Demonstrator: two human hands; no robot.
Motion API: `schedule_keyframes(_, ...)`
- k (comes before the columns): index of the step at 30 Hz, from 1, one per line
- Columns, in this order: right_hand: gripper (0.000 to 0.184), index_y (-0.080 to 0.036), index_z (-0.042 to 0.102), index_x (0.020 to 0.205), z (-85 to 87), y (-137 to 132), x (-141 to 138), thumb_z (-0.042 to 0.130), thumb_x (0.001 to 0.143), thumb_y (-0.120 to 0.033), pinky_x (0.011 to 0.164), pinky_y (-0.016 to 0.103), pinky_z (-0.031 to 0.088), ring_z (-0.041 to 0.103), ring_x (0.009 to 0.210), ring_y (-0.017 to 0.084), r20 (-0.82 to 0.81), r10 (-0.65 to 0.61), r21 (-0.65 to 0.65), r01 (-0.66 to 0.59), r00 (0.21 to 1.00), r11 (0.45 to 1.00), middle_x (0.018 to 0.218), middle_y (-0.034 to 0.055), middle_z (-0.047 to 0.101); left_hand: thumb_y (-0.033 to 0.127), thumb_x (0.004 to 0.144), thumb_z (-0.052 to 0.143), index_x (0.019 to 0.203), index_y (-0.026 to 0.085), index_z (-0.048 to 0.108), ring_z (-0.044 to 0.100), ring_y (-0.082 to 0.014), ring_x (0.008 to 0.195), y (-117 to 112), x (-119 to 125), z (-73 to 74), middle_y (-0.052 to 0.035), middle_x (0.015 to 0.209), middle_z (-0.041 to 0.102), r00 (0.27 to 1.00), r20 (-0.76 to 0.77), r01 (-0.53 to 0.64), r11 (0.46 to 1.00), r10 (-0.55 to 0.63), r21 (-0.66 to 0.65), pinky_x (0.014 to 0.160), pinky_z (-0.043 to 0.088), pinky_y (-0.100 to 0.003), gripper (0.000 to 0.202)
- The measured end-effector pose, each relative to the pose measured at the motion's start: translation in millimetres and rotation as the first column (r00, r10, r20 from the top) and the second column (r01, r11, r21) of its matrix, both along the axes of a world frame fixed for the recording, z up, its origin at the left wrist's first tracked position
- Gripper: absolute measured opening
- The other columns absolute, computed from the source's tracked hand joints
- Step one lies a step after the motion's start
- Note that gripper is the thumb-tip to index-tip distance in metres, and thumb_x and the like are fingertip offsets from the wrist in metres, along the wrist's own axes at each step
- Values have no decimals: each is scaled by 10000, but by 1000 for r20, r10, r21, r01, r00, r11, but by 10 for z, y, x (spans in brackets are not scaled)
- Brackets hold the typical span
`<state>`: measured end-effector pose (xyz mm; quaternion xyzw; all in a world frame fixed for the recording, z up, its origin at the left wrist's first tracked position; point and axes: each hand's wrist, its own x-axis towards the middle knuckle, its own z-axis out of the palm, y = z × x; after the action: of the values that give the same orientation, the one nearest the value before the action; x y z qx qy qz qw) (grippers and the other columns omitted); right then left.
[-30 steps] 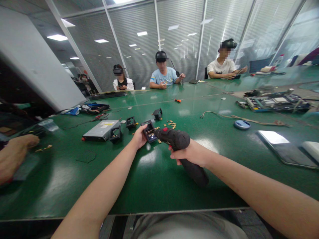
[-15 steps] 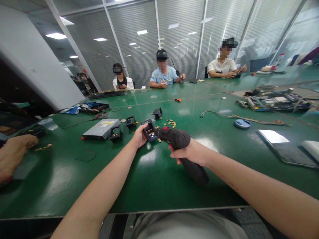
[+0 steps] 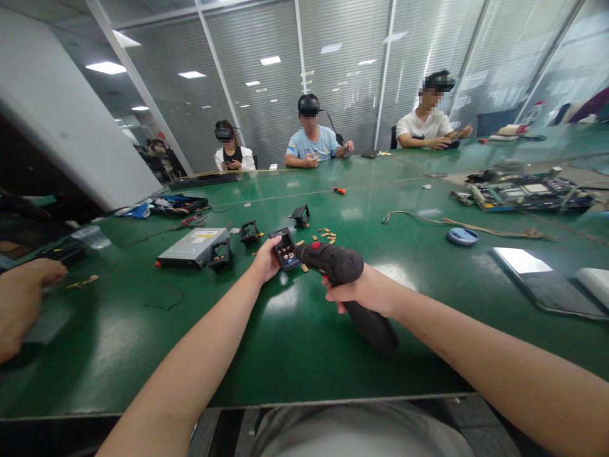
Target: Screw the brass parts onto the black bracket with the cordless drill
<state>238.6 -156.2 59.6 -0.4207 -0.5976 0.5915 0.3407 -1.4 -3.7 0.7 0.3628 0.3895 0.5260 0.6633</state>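
Note:
My left hand (image 3: 268, 259) is closed on the near-left side of a small black plastic housing (image 3: 287, 246), tilted on the green table, with brass-coloured parts inside. Around the grip of a black cordless drill (image 3: 333, 261) with a red switch, my right hand (image 3: 354, 293) is closed. The drill's nose points left and meets the housing's right edge; its tip is too small to make out. Several small brass pieces (image 3: 328, 236) lie just beyond the drill. Similar black housings stand nearby: one behind (image 3: 301, 216), and two to the left (image 3: 248, 233).
Left of my hand lies a silver optical drive (image 3: 193, 247). A co-worker's hand (image 3: 35, 279) is at the far left, near a clear plastic cup (image 3: 91, 237). To the right are a blue round lid (image 3: 462, 237), a tablet-like slab (image 3: 547, 279) and circuit boards (image 3: 533, 190). Three people sit opposite.
My hands, the drill and the housing hold almost the same position. The co-worker's hand at the far left has shifted slightly to the left.

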Motion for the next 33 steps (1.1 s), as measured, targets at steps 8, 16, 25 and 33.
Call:
schedule_keyframes(8,235,-175,564,797,15,2,-1,724,626,-160,478,255,428,611,491,138,-11,10,10,-9,1000,1000,671,-31,598,341,780,662,1058,165,667,731,-260,835,17,-14,-22,-78,911,753,1000,2,6,1000,-6,-4,754,588,-395,329)
schedule_keyframes(16,236,-175,561,783,44,-11,-15,721,610,-158,473,249,425,600,478,131,-22,-2,-13,2,1000,1000,648,-40,585,338,756,685,1070,166,656,733,-253,827,12,-13,-9,-71,895,748,1000,2,-9,1000,9,-9,792,590,-408,359)
schedule_keyframes(25,295,-183,591,906,-13,11,5,715,640,-152,500,265,453,621,514,141,-44,24,-5,-25,999,1000,732,-23,621,319,739,702,1037,172,650,719,-235,765,-14,-1,12,-59,860,734,1000,20,-22,1000,23,-16,760,583,-398,337)
schedule_keyframes(33,260,-182,572,853,-43,24,5,723,643,-155,474,249,424,622,512,144,-61,33,-15,-34,998,999,700,-24,607,292,735,703,1019,169,638,720,-237,748,-21,-17,21,-65,862,738,1000,0,-17,1000,17,10,723,580,-388,316)
